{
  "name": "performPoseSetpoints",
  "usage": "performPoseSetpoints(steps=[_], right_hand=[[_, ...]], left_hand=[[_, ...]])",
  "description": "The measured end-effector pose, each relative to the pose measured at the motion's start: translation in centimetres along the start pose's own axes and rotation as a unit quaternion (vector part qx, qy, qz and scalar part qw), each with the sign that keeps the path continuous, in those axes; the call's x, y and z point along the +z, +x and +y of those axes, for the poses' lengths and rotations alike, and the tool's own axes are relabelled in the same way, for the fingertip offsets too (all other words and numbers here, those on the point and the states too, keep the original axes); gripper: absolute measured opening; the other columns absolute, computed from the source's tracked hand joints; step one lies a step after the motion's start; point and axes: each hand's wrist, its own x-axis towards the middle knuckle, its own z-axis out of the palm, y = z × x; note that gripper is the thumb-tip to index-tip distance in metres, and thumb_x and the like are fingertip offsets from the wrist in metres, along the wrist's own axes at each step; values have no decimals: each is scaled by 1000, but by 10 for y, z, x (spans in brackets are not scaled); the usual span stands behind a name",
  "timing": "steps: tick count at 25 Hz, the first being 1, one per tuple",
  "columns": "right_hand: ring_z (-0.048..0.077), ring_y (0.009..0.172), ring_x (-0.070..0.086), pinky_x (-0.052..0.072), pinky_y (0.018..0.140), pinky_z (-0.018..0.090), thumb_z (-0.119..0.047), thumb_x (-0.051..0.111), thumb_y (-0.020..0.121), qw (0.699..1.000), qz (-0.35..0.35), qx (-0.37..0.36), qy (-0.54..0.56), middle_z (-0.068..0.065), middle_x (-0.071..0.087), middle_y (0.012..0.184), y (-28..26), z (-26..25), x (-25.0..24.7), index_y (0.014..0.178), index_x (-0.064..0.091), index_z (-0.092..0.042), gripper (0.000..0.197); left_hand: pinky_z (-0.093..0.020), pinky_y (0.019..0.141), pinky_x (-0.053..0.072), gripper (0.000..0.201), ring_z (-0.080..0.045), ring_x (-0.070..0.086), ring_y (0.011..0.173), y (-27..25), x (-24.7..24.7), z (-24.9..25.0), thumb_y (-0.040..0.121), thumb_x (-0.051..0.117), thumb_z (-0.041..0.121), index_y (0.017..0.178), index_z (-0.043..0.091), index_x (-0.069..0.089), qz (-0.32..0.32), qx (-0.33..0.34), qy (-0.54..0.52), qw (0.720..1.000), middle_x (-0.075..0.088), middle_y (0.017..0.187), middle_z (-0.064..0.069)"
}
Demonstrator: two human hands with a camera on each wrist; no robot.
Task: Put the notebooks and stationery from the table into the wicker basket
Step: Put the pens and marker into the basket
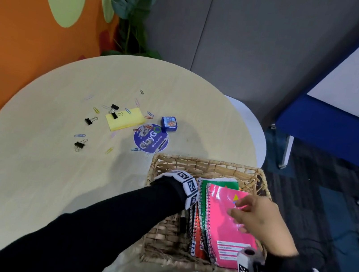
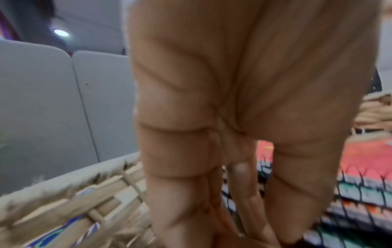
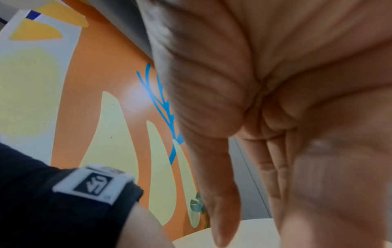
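Observation:
The wicker basket [image 1: 204,163] sits at the table's near right edge. It holds a stack of spiral notebooks with a pink notebook [image 1: 227,228] on top, then a green one [image 1: 205,194] and an orange one [image 1: 197,237]. My left hand [image 2: 244,226] reaches down into the basket's left side beside the notebook spirals [image 2: 360,189], fingers straight. In the head view it is hidden under the wristband [image 1: 186,188]. My right hand [image 1: 238,212] hovers over the pink cover with relaxed fingers and holds nothing. A dark pen-like thing [image 1: 182,224] lies in the basket.
On the round table [image 1: 48,185] lie a yellow note pad [image 1: 124,119], several black binder clips [image 1: 90,120], several scattered paper clips [image 1: 79,135], a small blue box [image 1: 169,123] and a round purple sticker [image 1: 150,140]. A plant [image 1: 132,10] and a blue bench [image 1: 338,137] stand beyond.

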Motion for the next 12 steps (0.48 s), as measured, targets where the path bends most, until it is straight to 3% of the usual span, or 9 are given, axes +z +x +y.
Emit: performPoseSetpoints(steps=[3, 5, 8, 9, 10, 11, 12], right_hand=[[18, 49, 63, 61, 64, 41, -19, 74, 80, 1000, -3, 16, 21, 12, 71, 70, -3, 16, 3, 96, 65, -2, 25], [17, 55, 65, 61, 64, 38, -22, 74, 80, 1000, -10, 17, 14, 9, 71, 71, -3, 24, 7, 98, 65, -4, 27], [14, 56, 66, 59, 57, 29, -24, 74, 79, 1000, -24, 13, 2, 5, 71, 72, 2, 25, 9, 100, 66, -5, 29], [15, 54, 66, 58, 54, 28, -23, 74, 79, 1000, -25, 10, 2, 5, 70, 70, 6, 22, 8, 99, 66, -5, 28], [17, 55, 67, 59, 54, 28, -23, 74, 79, 1000, -23, 2, -2, 5, 71, 70, 9, 18, 6, 96, 67, -6, 26], [20, 58, 68, 60, 57, 31, -24, 74, 79, 1000, -18, -14, -11, 5, 71, 69, 14, 10, 5, 93, 68, -9, 22], [24, 62, 69, 60, 61, 35, -25, 73, 79, 999, -17, -35, -22, 6, 71, 69, 19, 0, 3, 89, 68, -13, 16]], left_hand=[[-61, 94, 41, 42, -46, 48, 124, -30, -16, 12, 93, 54, 15, 132, 2, 50, 1, -7, 10, 1000, 50, 135, -27], [-59, 95, 41, 40, -45, 48, 124, -15, -15, 13, 93, 52, 14, 131, 0, 51, 11, 0, -5, 1000, 49, 135, -27], [-62, 91, 46, 39, -43, 55, 116, 2, -9, 0, 88, 60, 18, 124, 4, 57, -36, 12, 14, 999, 56, 126, -24], [-60, 86, 49, 31, -43, 60, 107, 7, -11, -4, 87, 61, 20, 115, 6, 63, -10, 37, 2, 999, 61, 116, -25], [-54, 81, 52, 19, -42, 65, 94, 9, -16, -10, 86, 62, 21, 95, 6, 67, 13, 54, -2, 998, 65, 96, -24], [-42, 76, 54, 19, -36, 66, 79, 13, -24, -22, 85, 61, 21, 75, 5, 63, 40, 67, -21, 997, 62, 78, -19], [-30, 68, 49, 25, -31, 62, 70, 12, -33, -35, 86, 58, 20, 67, 4, 58, 58, 67, -40, 995, 58, 71, -15]])
